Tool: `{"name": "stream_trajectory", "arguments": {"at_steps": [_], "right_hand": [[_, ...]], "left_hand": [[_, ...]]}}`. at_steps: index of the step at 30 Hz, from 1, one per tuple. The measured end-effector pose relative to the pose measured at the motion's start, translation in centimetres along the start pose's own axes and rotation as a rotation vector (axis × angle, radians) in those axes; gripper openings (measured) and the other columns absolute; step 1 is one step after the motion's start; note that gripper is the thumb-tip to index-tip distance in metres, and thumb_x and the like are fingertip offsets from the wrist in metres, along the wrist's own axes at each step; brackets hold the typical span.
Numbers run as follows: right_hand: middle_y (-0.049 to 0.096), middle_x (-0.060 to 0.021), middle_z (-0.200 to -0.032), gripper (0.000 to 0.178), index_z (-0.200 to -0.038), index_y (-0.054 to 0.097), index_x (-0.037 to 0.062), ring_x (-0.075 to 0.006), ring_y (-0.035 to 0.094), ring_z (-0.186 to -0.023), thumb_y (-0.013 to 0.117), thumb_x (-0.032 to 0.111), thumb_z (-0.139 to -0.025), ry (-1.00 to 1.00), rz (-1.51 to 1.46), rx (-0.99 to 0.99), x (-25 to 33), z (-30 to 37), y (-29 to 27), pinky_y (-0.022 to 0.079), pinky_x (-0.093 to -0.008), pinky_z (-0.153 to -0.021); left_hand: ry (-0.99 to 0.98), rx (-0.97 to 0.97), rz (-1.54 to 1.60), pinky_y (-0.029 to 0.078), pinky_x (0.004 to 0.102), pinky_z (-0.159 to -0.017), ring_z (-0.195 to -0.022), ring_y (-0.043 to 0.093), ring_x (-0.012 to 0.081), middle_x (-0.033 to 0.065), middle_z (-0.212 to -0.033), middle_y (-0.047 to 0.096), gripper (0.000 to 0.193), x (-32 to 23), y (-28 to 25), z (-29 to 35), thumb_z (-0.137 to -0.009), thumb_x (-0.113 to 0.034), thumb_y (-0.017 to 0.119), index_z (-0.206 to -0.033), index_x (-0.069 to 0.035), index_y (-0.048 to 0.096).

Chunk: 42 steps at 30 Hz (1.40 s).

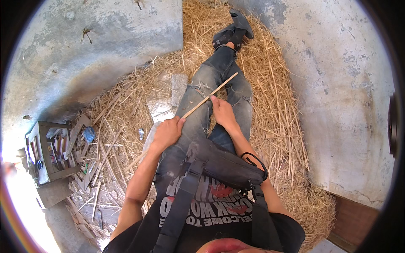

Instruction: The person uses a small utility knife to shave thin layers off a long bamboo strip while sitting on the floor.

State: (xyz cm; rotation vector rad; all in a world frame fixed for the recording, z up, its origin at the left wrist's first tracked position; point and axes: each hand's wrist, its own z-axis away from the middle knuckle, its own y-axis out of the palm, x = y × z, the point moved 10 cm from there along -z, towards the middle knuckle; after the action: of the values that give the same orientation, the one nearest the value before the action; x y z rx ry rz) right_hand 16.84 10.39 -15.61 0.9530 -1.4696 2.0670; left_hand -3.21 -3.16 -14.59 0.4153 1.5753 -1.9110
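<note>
A long, thin pale strip of wood or bamboo (225,82) lies slanted over my outstretched legs (198,101). My left hand (168,134) is closed around its lower part, thumb along the top. Farther up, my right hand (223,113) has its thumb pressed on the strip near the middle, with the fingers curled under and mostly hidden. Whether anything else is in the right hand I cannot make out. The strip's far end sticks out free past my right hand, above the jeans. Small pale shavings rest on the denim.
Straw and shavings (274,105) cover the floor around me. At the left stands a wooden box (63,173) holding several tools, near a crumpled blue piece (89,134). A small metallic item (141,134) lies left of my leg. Concrete walls (337,84) rise on both sides.
</note>
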Motion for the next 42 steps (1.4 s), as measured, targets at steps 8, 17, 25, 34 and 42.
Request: {"name": "stream_trajectory", "arguments": {"at_steps": [8,17,25,34,42], "right_hand": [[0.062,-0.0327,-0.076,0.068,-0.085,0.064,-0.0099,-0.0505,0.064,-0.078,0.043,0.049,-0.110,-0.046,-0.048,0.156,0.9,1.7,3.9,0.049,-0.0520,-0.074],[0.056,-0.0238,-0.064,0.069,-0.078,0.061,-0.0083,-0.0365,0.055,-0.060,0.045,0.051,-0.109,-0.139,-0.124,0.401,1.7,3.8,6.4,0.046,-0.0481,-0.065],[0.053,0.0014,-0.062,0.060,-0.078,0.066,0.0012,-0.0100,0.047,-0.059,0.058,0.054,-0.103,0.115,-0.545,0.353,-0.5,2.9,5.0,0.039,-0.0306,-0.057],[0.066,0.0019,-0.072,0.029,-0.093,0.077,0.0004,-0.0056,0.050,-0.066,0.082,0.030,-0.092,-0.114,-0.654,0.249,4.8,3.8,3.9,0.041,-0.0283,-0.059],[0.057,0.0042,-0.064,0.033,-0.085,0.073,0.0005,-0.0068,0.048,-0.062,0.081,0.031,-0.093,-0.050,-0.513,0.192,1.7,3.5,3.4,0.040,-0.0300,-0.057]], "left_hand": [[-0.021,-0.014,-0.018,0.051,0.0602,-0.075,-0.083,0.066,0.0527,0.0315,-0.082,0.068,0.046,-0.8,0.6,-0.6,-0.109,-0.038,0.047,-0.091,0.001,0.065],[-0.028,-0.005,-0.019,0.052,0.0599,-0.075,-0.084,0.067,0.0522,0.0318,-0.083,0.068,0.047,-1.6,1.0,-0.9,-0.109,-0.038,0.047,-0.092,0.002,0.066],[0.004,0.001,0.085,0.051,0.0584,-0.073,-0.083,0.067,0.0516,0.0294,-0.083,0.069,0.043,-1.6,-0.6,-0.4,-0.107,-0.038,0.051,-0.094,0.000,0.065],[0.070,-0.062,0.366,0.049,0.0519,-0.068,-0.079,0.067,0.0468,0.0261,-0.080,0.067,0.026,-4.3,-1.2,0.1,-0.103,-0.023,0.060,-0.118,-0.002,0.057],[0.150,-0.182,0.286,0.051,0.0554,-0.072,-0.083,0.067,0.0501,0.0287,-0.087,0.069,0.022,-4.3,-1.9,0.3,-0.105,-0.022,0.057,-0.116,-0.003,0.060]]}}
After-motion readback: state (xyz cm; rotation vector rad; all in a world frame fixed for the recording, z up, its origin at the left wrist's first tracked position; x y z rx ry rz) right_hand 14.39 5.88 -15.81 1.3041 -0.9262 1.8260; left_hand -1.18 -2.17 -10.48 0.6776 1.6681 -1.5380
